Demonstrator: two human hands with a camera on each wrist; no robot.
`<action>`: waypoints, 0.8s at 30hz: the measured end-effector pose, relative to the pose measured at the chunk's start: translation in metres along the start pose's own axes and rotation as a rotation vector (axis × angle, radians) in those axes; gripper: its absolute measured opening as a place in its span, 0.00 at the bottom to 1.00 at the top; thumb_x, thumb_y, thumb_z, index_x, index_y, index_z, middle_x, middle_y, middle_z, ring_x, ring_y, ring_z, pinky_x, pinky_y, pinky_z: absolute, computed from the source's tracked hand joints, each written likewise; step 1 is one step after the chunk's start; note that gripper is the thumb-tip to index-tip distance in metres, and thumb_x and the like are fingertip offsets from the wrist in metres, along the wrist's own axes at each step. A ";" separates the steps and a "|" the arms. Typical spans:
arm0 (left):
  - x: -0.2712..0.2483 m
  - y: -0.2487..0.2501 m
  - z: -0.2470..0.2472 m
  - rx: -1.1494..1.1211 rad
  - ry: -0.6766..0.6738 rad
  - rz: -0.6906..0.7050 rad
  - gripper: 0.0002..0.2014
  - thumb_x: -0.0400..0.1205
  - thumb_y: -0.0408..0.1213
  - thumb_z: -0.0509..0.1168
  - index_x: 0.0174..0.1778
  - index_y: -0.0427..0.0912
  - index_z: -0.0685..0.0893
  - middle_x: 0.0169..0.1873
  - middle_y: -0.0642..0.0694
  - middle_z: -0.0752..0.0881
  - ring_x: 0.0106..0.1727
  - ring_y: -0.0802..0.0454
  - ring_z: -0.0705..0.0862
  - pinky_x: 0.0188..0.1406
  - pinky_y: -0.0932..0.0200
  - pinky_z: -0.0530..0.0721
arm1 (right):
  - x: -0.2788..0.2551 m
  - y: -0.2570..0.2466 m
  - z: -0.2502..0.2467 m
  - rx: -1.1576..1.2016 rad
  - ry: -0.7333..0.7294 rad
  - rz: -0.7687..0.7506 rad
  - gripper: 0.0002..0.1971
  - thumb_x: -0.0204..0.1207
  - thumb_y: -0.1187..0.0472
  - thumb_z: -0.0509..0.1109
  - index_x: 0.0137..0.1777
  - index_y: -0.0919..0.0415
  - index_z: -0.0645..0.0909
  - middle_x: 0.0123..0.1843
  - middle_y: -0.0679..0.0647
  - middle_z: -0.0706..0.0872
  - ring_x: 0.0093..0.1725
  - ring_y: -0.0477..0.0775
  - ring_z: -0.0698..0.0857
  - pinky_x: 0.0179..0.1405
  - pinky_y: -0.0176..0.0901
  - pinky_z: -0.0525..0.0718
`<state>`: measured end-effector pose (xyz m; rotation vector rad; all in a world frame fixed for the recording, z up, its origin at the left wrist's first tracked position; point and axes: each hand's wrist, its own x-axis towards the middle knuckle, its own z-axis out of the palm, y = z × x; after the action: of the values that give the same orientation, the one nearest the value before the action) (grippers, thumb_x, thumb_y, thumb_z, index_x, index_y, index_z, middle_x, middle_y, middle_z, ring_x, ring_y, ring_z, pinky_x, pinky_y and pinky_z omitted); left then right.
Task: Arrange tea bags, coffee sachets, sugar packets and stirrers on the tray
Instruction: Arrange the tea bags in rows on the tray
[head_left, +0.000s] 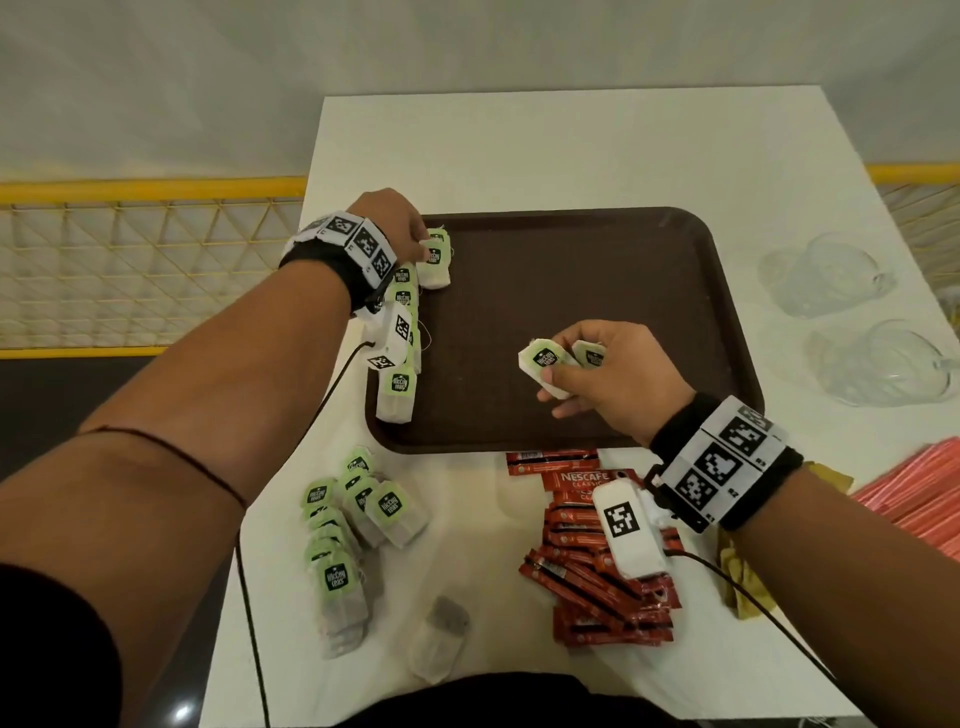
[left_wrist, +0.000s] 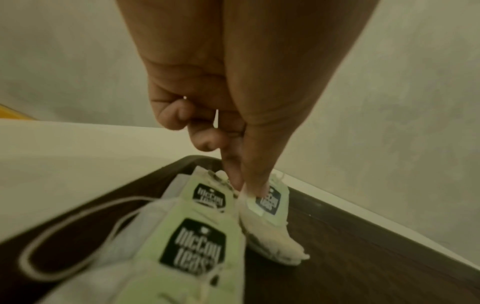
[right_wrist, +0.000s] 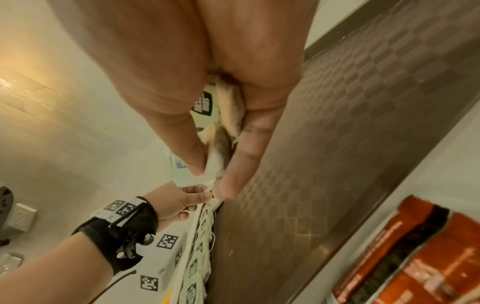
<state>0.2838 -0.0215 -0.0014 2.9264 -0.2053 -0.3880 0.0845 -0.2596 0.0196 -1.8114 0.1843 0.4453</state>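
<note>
A dark brown tray (head_left: 571, 291) lies on the white table. A row of green-tagged tea bags (head_left: 397, 387) runs along its left edge. At the row's far end my left hand (head_left: 423, 249) pinches the top of the last tea bag (head_left: 435, 258) between thumb and forefinger; the left wrist view shows the same tea bag (left_wrist: 270, 205) under the fingertips (left_wrist: 249, 185). My right hand (head_left: 558, 379) hovers over the tray's middle and grips two tea bags (head_left: 545, 364), also visible as tea bags (right_wrist: 221, 156) in the right wrist view.
A heap of loose tea bags (head_left: 358, 514) lies in front of the tray on the left, red coffee sachets (head_left: 587, 545) on the right. Pink-red packets (head_left: 914, 499) lie at the right edge. Two glass cups (head_left: 826, 275) stand right of the tray. A yellow railing (head_left: 150, 187) runs on the left.
</note>
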 end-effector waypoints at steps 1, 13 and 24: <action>0.002 -0.001 0.001 -0.005 0.000 -0.010 0.16 0.76 0.46 0.76 0.57 0.45 0.90 0.58 0.46 0.89 0.59 0.45 0.85 0.54 0.55 0.80 | 0.000 -0.001 0.000 0.002 0.017 0.003 0.09 0.75 0.67 0.76 0.54 0.62 0.83 0.49 0.59 0.90 0.42 0.54 0.93 0.36 0.50 0.93; -0.102 0.042 -0.010 -0.586 -0.108 0.361 0.15 0.77 0.63 0.68 0.47 0.56 0.90 0.42 0.54 0.91 0.47 0.56 0.88 0.55 0.53 0.86 | 0.009 -0.006 0.011 -0.005 0.074 -0.064 0.07 0.77 0.56 0.76 0.50 0.57 0.85 0.42 0.55 0.92 0.32 0.57 0.91 0.22 0.45 0.84; -0.094 0.032 -0.015 -0.350 0.241 0.249 0.09 0.82 0.46 0.69 0.55 0.49 0.88 0.42 0.54 0.87 0.46 0.54 0.85 0.48 0.63 0.80 | 0.018 0.000 0.014 -0.001 0.049 -0.041 0.04 0.80 0.63 0.69 0.50 0.55 0.77 0.42 0.63 0.84 0.28 0.48 0.77 0.26 0.42 0.76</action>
<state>0.1938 -0.0352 0.0420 2.5335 -0.4146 -0.0264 0.0984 -0.2446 0.0090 -1.8246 0.1814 0.3722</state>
